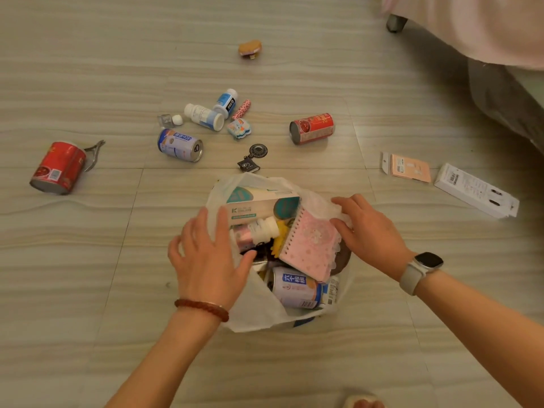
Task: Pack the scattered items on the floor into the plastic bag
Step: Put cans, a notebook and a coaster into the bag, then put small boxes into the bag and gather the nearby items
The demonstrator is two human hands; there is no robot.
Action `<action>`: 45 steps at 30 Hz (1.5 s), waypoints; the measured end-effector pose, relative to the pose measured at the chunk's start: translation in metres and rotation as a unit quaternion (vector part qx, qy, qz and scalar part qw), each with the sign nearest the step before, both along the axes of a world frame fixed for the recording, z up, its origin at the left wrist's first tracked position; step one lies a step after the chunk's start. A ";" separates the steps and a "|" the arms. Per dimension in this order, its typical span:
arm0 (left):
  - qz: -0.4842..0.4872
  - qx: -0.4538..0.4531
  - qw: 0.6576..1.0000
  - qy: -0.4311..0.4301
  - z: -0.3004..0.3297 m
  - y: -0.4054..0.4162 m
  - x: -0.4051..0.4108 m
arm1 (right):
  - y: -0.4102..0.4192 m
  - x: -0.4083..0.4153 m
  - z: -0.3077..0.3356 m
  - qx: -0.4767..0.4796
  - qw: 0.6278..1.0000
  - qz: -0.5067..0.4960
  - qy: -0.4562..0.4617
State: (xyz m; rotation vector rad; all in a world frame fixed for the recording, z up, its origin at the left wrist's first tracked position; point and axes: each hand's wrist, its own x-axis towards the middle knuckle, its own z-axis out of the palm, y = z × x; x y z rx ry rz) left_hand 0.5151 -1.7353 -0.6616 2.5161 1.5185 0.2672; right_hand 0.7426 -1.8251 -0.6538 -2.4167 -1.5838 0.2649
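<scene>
A white plastic bag lies open on the floor, holding a teal box, a pink spiral notebook, a white bottle, a blue-and-white can and other items. My left hand rests flat on the bag's left rim with fingers spread. My right hand touches the bag's right rim beside the notebook, fingers nearly straight. Scattered beyond the bag lie two red cans, a blue-and-white can, two white bottles and a black keychain.
Also on the floor: nail clippers, a pink tube, a small colourful toy, a clear cube, a brown item far back, a peach packet and a white box. A bed stands at the upper right.
</scene>
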 end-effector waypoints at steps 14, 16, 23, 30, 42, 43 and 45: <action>0.133 0.004 0.882 -0.452 0.071 0.053 -0.013 | 0.045 -0.014 0.070 0.289 0.952 -0.037 -0.093; 0.119 0.071 0.878 -0.457 0.090 0.059 -0.012 | 0.058 -0.021 0.093 0.364 0.927 -0.044 -0.082; 0.144 0.114 0.924 -0.336 0.088 0.074 -0.020 | 0.079 -0.036 0.088 0.409 0.911 -0.003 -0.061; 0.215 -0.015 0.968 -0.131 0.033 0.078 -0.039 | 0.067 -0.021 0.029 0.127 0.989 -0.003 -0.070; -0.031 0.103 0.990 -0.087 0.086 0.114 0.038 | 0.098 0.011 0.081 0.079 0.992 0.075 0.061; -0.062 0.106 0.989 -0.083 0.091 0.113 0.056 | 0.095 0.020 0.086 0.086 0.992 0.073 0.058; -0.110 0.084 0.987 -0.080 0.096 0.104 0.095 | 0.080 0.045 0.083 0.084 0.994 0.061 0.028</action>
